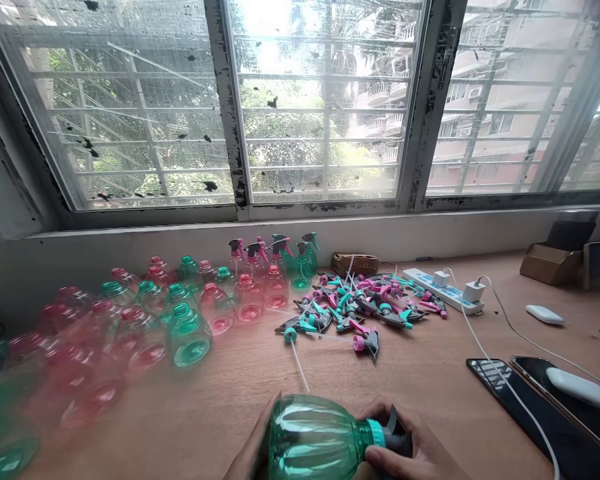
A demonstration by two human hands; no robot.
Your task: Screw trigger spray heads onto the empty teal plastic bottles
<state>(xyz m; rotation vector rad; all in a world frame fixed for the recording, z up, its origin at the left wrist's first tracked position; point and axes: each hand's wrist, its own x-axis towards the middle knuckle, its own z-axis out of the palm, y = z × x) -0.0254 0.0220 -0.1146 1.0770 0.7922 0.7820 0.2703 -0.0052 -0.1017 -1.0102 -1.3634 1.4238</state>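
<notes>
Wooden desktop (180, 440) — left hand (253, 450) gripping a green spray bottle (313, 437), right hand (397, 457) its black sprayer (395, 433)

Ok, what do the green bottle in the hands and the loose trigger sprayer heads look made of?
The green bottle looks like thin PET-type plastic: glossy, tinted and see-through, with moulded ribs. The loose trigger sprayer heads look like opaque moulded plastic, dark grey with pink or teal parts and a soft sheen; the exact resin can't be told.
</notes>
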